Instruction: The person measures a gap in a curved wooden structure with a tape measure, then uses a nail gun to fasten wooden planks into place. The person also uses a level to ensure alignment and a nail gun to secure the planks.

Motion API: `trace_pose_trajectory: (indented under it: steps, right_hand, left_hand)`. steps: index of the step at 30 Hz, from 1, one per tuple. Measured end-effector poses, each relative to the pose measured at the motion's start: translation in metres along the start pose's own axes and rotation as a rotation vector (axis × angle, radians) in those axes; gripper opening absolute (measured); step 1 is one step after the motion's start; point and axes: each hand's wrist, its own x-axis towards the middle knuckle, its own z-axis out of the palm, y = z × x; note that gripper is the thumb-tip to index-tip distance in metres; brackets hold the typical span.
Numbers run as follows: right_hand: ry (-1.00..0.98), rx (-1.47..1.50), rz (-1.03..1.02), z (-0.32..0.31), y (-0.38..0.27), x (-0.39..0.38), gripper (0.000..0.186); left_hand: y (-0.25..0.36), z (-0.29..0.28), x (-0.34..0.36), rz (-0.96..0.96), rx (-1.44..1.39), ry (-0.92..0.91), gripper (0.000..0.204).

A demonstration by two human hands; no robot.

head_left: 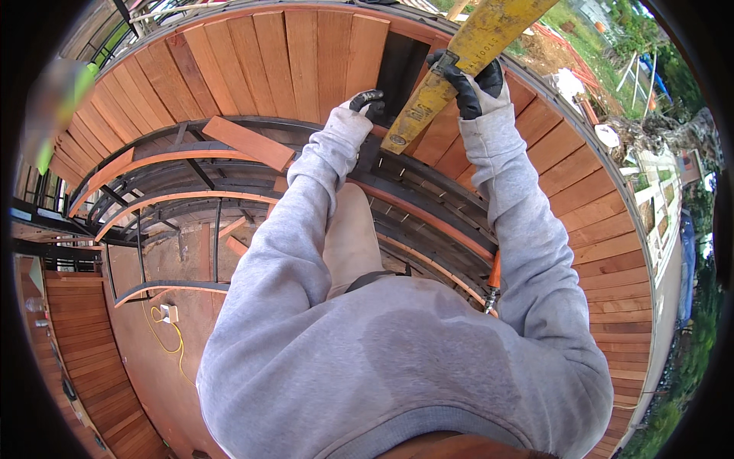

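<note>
My right hand (478, 88), in a black glove, is closed round a long, scuffed yellow spirit level (419, 111). The level slants from the top right down to the middle of the curved band of reddish wooden boards (317, 57). My left hand (365, 105), also gloved, is curled closed left of the level's lower end, beside a dark gap (401, 61) between boards; what it holds, if anything, I cannot make out. A loose short plank (245, 144) lies on the black curved framing, left of my left forearm.
Curved black metal rails (168, 195) with wooden strips run below the boards. An orange-bodied tool (495, 268) is by my right arm. A yellow cord (180, 340) lies on the lower floor (153, 367). Outdoor clutter and greenery show at the right.
</note>
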Motion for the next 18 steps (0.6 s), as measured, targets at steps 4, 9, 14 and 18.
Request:
trace_pose_trajectory:
  steps: [4,9,14,18]
  right_hand:
    - [-0.002,0.045,0.078,0.018,0.032,0.016,0.035]
    - [0.055,-0.038,0.096,0.000,0.077,0.008,0.040]
    - [0.069,0.105,0.095,0.016,0.057,-0.006,0.035]
    - [0.135,-0.030,0.066,-0.003,0.065,-0.020,0.039]
  left_hand:
    - [-0.001,-0.023,0.007,0.255,0.462,0.256,0.046]
    - [0.098,-0.016,0.025,0.633,1.035,0.381,0.064]
    - [0.130,-0.014,0.054,0.564,1.564,0.325,0.063]
    - [0.133,-0.007,0.020,0.662,1.410,0.334,0.058]
